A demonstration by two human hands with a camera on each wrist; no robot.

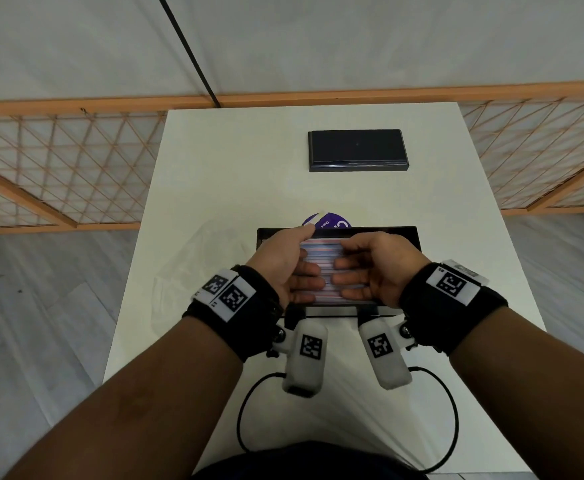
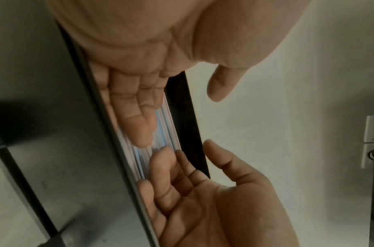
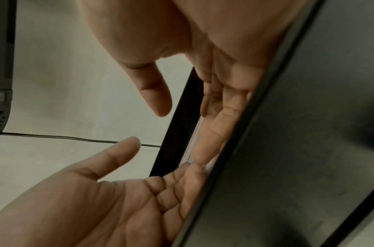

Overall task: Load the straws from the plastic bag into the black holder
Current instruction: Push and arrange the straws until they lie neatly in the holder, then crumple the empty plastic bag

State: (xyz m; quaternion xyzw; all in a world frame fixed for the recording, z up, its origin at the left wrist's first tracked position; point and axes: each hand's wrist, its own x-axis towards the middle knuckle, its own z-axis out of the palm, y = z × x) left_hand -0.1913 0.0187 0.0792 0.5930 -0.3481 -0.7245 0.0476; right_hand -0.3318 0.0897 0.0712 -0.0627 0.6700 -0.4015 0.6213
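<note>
The black holder (image 1: 401,233) stands at the table's near middle, and a layer of pink, blue and white straws (image 1: 321,247) lies lengthwise inside it. My left hand (image 1: 301,259) and right hand (image 1: 352,263) lie side by side on the straws with fingers straight, fingertips facing each other and nearly meeting. In the left wrist view my left fingers (image 2: 137,117) press flat on the pale straws (image 2: 160,133) between the holder's walls (image 2: 188,125). The right wrist view shows my right fingers (image 3: 215,130) doing the same. A clear plastic bag (image 1: 193,261) lies left of the holder.
A flat black lid (image 1: 356,150) lies at the table's far end. A purple label (image 1: 330,221) peeks out behind the holder. The white table (image 1: 214,168) has an orange lattice fence (image 1: 58,168) behind it. Black cables (image 1: 242,417) hang from my wrist cameras near the front edge.
</note>
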